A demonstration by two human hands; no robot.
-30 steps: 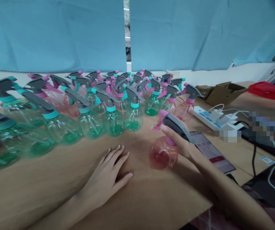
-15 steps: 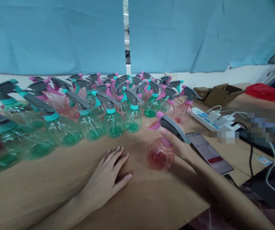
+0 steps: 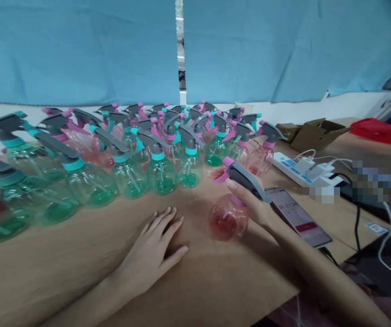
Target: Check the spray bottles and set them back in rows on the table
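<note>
A clear pink spray bottle [image 3: 228,220] with a grey and pink trigger head stands in front of me, some red showing inside it. My right hand [image 3: 250,200] is wrapped around its neck below the head, fingers partly hidden behind it. My left hand [image 3: 159,247] lies flat on the brown table [image 3: 195,290], fingers spread, holding nothing, a short way left of that bottle. Just beyond the left hand stand a green spray bottle [image 3: 162,175] and another green spray bottle [image 3: 189,170], both with turquoise collars.
Several more green and pink spray bottles crowd the back and left. At right lie a phone [image 3: 298,218], a white power strip [image 3: 294,170] with cables, an open cardboard box [image 3: 318,135] and a red plastic item [image 3: 381,130]. A blue cloth [image 3: 113,50] hangs behind.
Both hands and the pink spray bottle stay almost where they were. The digits on the phone screen have changed.
</note>
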